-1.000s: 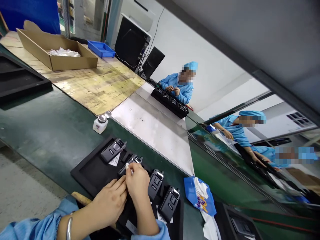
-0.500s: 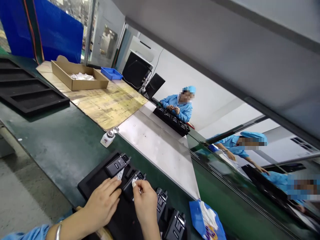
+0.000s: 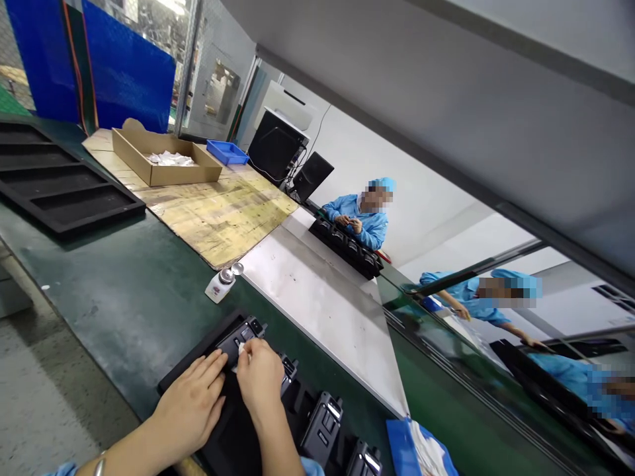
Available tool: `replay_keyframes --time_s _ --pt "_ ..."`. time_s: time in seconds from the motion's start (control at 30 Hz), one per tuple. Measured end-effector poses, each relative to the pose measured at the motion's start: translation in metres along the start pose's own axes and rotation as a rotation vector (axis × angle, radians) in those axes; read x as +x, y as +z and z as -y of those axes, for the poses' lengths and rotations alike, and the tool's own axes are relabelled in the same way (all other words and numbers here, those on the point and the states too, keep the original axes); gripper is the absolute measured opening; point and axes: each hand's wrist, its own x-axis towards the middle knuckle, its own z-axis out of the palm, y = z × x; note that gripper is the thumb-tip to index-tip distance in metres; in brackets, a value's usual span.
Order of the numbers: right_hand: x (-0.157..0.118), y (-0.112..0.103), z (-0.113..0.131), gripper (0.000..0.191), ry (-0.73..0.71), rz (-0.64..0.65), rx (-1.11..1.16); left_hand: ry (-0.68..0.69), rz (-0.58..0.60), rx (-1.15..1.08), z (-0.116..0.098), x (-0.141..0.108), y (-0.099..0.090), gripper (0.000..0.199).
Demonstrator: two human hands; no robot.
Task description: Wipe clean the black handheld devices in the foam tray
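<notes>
A black handheld device [image 3: 241, 336] lies in the top slot of a black foam tray [image 3: 171, 378]. My left hand [image 3: 190, 402] rests on its lower end, fingers stretched out and flat. At the side of the same device, my right hand [image 3: 258, 375] pinches a small white cloth [image 3: 241, 348] between thumb and fingers; most of the cloth is hidden. Farther down the tray sit more such devices, one partly behind my right wrist, another device [image 3: 323, 426] to its right and one cut off by the lower edge. A small white bottle with a metal top [image 3: 219, 285] stands beyond the tray.
An empty-slotted black tray [image 3: 74, 192] lies at the left. A cardboard box [image 3: 186, 174] with white cloths and a blue bin [image 3: 227, 152] stand at the back. A blue packet [image 3: 397, 439] is at lower right. Co-workers [image 3: 367, 218] sit across; a shelf hangs overhead.
My right hand has moved left from the second device to the first with the white cloth. My left hand has come to rest on the first device. The view has shifted slightly.
</notes>
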Motion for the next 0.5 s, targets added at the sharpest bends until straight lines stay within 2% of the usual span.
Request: replay_keyframes --time_s 0.1,0.23,0.4,0.5 --pt "-0.003 -0.001 0.007 0.02 0.007 0.0 0.014 0.006 -0.001 -0.003 0.001 0.0 0.0 0.035" --pt "0.013 -0.004 0.024 0.016 -0.041 0.022 0.023 0.035 0.006 0.009 0.005 0.0 0.001 0.033" --pt "0.004 -0.006 0.008 0.017 0.02 -0.016 0.011 0.039 -0.015 0.003 0.008 -0.001 0.003 0.028" --pt "0.0 -0.004 0.011 0.017 0.013 -0.022 0.016 0.053 -0.016 -0.006 0.01 -0.002 0.005 0.031"
